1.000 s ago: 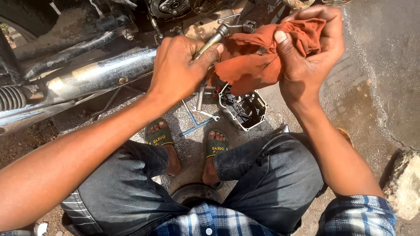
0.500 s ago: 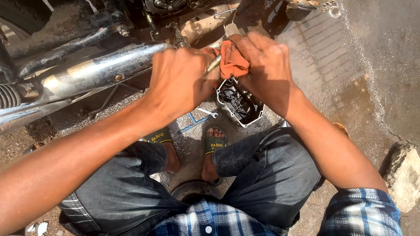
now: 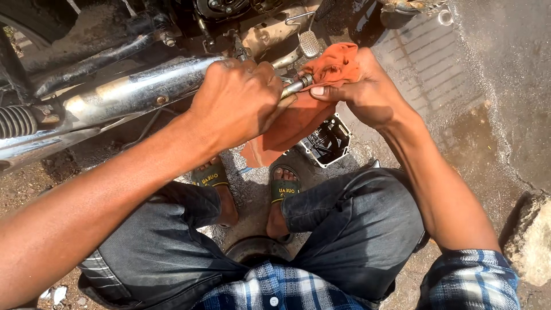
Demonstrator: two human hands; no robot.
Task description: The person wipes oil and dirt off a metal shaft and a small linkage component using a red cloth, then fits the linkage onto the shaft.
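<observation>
The left hand [image 3: 238, 100] is closed in a fist around a metal rod [image 3: 297, 86], whose threaded end sticks out to the right. There the right hand [image 3: 367, 92] pinches an orange rag [image 3: 298, 117] against the rod's tip, the cloth hanging below both hands. Behind lies a motorcycle's chrome exhaust pipe [image 3: 115, 97]; below, an open metal casing [image 3: 327, 140] sits on gritty, sunlit ground [image 3: 493, 74].

One head-worn camera, looking steeply down from close above.

It faces past the person's own knees and sandalled feet to the ground, with both hands near mid-frame and a motorcycle's exhaust pipe [image 3: 132, 95] crossing the upper left. No second view overlaps.
</observation>
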